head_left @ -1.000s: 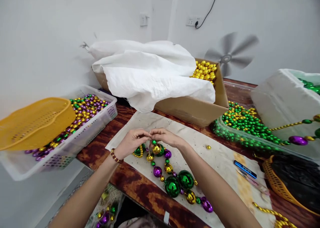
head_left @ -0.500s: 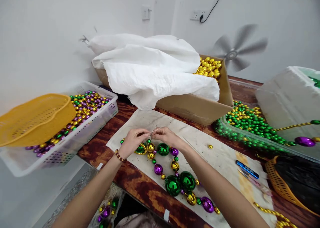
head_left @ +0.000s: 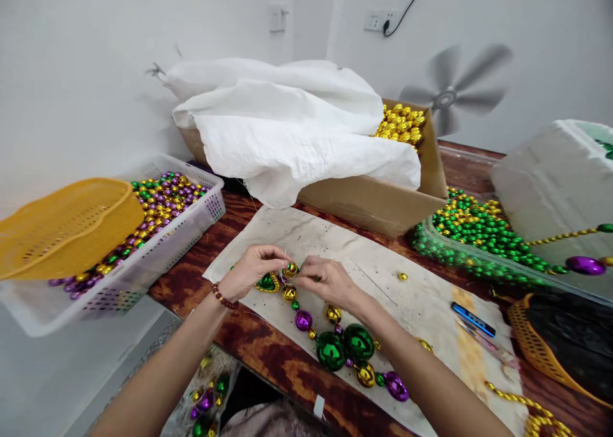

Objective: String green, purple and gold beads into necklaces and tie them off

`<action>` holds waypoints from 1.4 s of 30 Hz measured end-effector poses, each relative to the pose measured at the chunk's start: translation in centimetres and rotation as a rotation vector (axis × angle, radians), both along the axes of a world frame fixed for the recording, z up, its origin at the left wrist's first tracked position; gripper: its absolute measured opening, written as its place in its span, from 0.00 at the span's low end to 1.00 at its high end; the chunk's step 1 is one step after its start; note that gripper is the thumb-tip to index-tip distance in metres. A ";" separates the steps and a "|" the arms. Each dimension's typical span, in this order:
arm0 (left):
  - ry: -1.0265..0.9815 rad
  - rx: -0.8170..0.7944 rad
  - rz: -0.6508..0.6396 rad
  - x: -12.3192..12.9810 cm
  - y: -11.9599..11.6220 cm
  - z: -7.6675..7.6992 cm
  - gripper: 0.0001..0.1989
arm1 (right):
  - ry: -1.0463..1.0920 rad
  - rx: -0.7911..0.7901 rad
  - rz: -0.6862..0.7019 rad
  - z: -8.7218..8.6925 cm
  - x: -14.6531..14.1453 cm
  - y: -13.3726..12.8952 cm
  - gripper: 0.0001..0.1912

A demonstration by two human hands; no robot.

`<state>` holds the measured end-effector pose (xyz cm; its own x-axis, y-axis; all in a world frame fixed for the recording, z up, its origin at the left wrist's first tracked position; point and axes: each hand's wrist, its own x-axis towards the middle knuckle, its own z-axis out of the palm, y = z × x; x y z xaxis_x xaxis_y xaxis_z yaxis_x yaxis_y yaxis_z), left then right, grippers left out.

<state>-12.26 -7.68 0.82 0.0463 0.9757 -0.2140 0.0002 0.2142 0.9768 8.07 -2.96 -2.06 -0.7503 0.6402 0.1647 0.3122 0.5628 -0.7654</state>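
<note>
Thumb and fingertips of my left hand (head_left: pixel 253 274), with a brown bead bracelet at the wrist, pinch a thin pale string (head_left: pixel 285 255) just above a gold bead (head_left: pixel 290 269). Close beside it, my right hand (head_left: pixel 330 282) is closed on the same string, its fingertips partly hiding it. Below them lies a strand of shiny beads with a purple bead (head_left: pixel 303 321), a large green bead (head_left: pixel 330 351) and smaller gold ones. A green piece edged with gold beads (head_left: pixel 267 282) is partly covered by my left hand.
A stained white cloth (head_left: pixel 383 258) covers the table. Left stands a white basket (head_left: pixel 191 223) of beads under a yellow basket (head_left: pixel 71 220). A cardboard box (head_left: pixel 373 204) bears a white sack (head_left: pixel 306 143). Right are a clear bin (head_left: pixel 479 264), a blue cutter (head_left: pixel 473 319) and a spinning fan (head_left: pixel 445 98).
My right hand has moved slightly down and right, now covering the upper green and purple beads. The gold bead between my hands has come up toward my left fingertips.
</note>
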 end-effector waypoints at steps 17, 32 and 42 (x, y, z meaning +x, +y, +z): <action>0.415 0.569 -0.082 0.3 0.2 -0.1 0.08 | 0.275 -1.208 0.212 -0.1 -3.1 2.8 0.26; -0.509 0.096 0.360 -0.4 0.3 -1.6 0.14 | -0.425 0.008 -0.119 2.1 1.0 1.5 0.12; 0.509 0.159 -0.094 -1.1 -1.3 -1.3 0.10 | -0.570 0.197 -0.167 4.1 0.9 1.0 0.11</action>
<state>-13.39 -9.01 -0.51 0.0638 0.9946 -0.0820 0.4941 0.0399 0.8685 8.93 -1.98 2.07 -0.6474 0.7549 -0.1050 0.7370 0.5849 -0.3388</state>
